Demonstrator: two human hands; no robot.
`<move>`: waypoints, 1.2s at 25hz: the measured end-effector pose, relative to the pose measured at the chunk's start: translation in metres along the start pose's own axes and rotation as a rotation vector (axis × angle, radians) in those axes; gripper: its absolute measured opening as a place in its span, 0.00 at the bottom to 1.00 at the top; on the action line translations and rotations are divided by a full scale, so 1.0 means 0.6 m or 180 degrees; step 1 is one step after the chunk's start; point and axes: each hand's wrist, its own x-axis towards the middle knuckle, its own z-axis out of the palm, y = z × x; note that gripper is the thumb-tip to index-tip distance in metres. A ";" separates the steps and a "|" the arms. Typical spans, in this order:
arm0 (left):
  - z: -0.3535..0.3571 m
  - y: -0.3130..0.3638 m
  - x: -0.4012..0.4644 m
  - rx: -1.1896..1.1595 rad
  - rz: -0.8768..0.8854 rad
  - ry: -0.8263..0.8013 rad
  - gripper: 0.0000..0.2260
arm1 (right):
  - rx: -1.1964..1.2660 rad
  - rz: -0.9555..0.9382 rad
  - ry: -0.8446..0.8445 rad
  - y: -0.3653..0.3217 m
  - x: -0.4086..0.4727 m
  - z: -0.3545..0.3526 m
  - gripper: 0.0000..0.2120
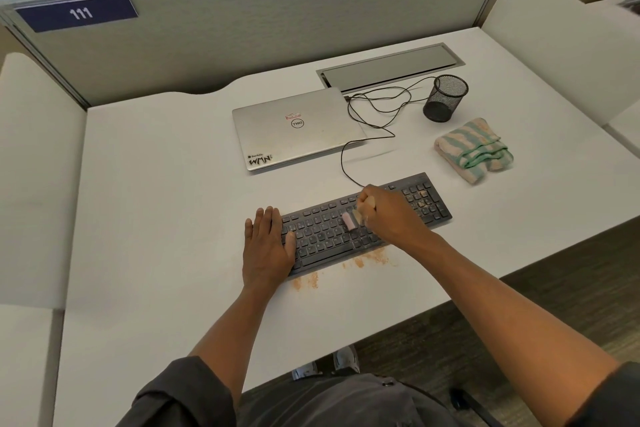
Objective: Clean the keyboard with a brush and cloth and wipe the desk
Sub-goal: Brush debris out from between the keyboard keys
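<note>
A black keyboard (426, 201) lies slanted on the white desk (156, 184), with orange crumbs on its right keys. My left hand (266, 246) rests flat with straight fingers on the keyboard's left end. My right hand (384, 211) grips a small brush (349, 220) with pink bristles, its tip touching the middle keys. Orange dust (367, 258) lies on the desk along the keyboard's near edge. A folded striped cloth (476, 149) sits to the right, behind the keyboard.
A closed silver laptop (294, 128) lies behind the keyboard, its black cable (374, 107) looping toward a desk cable tray (391, 66). A black mesh cup (445, 97) stands near the cloth. Partition walls enclose the desk's back and sides.
</note>
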 end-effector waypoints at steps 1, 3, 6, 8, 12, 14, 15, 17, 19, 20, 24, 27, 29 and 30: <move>-0.001 0.000 0.000 0.0003 -0.0004 -0.0001 0.34 | 0.0042 -0.0029 0.0000 -0.003 0.000 0.002 0.05; -0.002 0.000 0.000 0.0001 -0.0010 -0.0017 0.34 | -0.0151 -0.0050 -0.0165 -0.005 -0.003 0.004 0.05; -0.001 0.001 0.000 -0.0005 0.0001 0.0004 0.33 | -0.0497 0.0156 -0.0554 -0.004 0.000 -0.004 0.10; -0.001 -0.001 0.000 -0.0018 -0.0009 0.0017 0.33 | -0.0439 0.0203 -0.0480 -0.008 0.006 -0.013 0.13; -0.002 0.000 0.000 -0.0043 0.0014 0.0044 0.35 | -0.0048 0.0116 -0.0150 -0.015 0.000 -0.009 0.10; -0.001 0.001 0.001 -0.0047 0.0016 0.0041 0.35 | -0.0319 0.0125 -0.0285 -0.010 -0.009 0.001 0.11; -0.001 0.001 0.000 -0.0046 0.0014 0.0045 0.35 | -0.0479 0.0163 -0.0413 -0.008 -0.012 0.004 0.12; -0.001 0.000 0.000 -0.0054 0.0011 0.0064 0.34 | -0.0669 0.0253 -0.0667 -0.004 -0.016 0.004 0.13; 0.000 0.001 0.001 -0.0064 0.0019 0.0072 0.34 | -0.0639 0.0259 -0.0591 -0.002 -0.014 -0.002 0.13; 0.000 0.001 0.001 -0.0068 0.0021 0.0078 0.34 | -0.0535 0.0197 -0.0413 -0.002 -0.012 -0.004 0.12; 0.000 0.000 0.000 -0.0095 0.0012 0.0075 0.34 | -0.0110 0.0069 -0.0195 -0.007 -0.019 0.003 0.08; -0.002 0.001 0.001 -0.0089 0.0004 0.0054 0.34 | -0.0414 0.0165 -0.0500 -0.005 -0.019 0.000 0.11; -0.002 0.001 0.000 -0.0079 -0.0012 0.0019 0.33 | -0.0296 0.0242 -0.0379 -0.003 -0.006 -0.017 0.12; -0.002 0.001 0.000 -0.0081 -0.0011 0.0009 0.33 | -0.0155 0.0268 -0.0241 0.000 0.001 -0.027 0.11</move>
